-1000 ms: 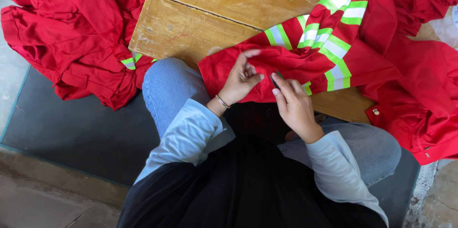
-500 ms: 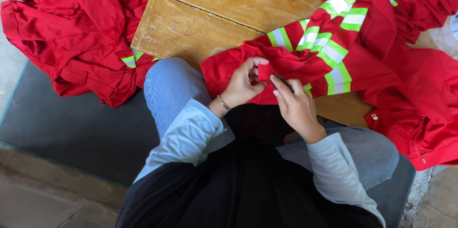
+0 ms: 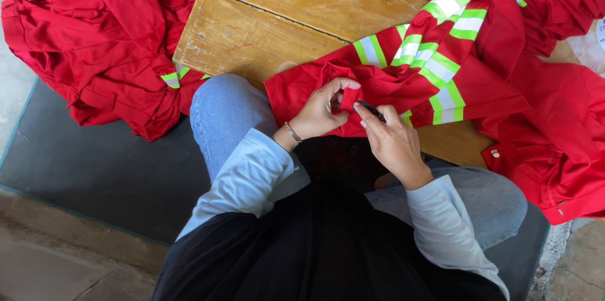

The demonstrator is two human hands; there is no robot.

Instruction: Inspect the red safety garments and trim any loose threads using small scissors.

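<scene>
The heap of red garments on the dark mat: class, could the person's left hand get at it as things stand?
Probably yes: the red heap lies on the left hand's side, nothing between, though that hand now pinches the red garment.

We saw soft, even daylight with no glare; faint shadow pooled just below the fingers (image 3: pixel 340 84) of the left hand (image 3: pixel 318 112). Focus was sharp there, and the frame edges bowed slightly.

The small dark tool (image 3: pixel 373 111) in the right hand (image 3: pixel 394 143) is mostly hidden by its fingers (image 3: pixel 378 126)
</scene>
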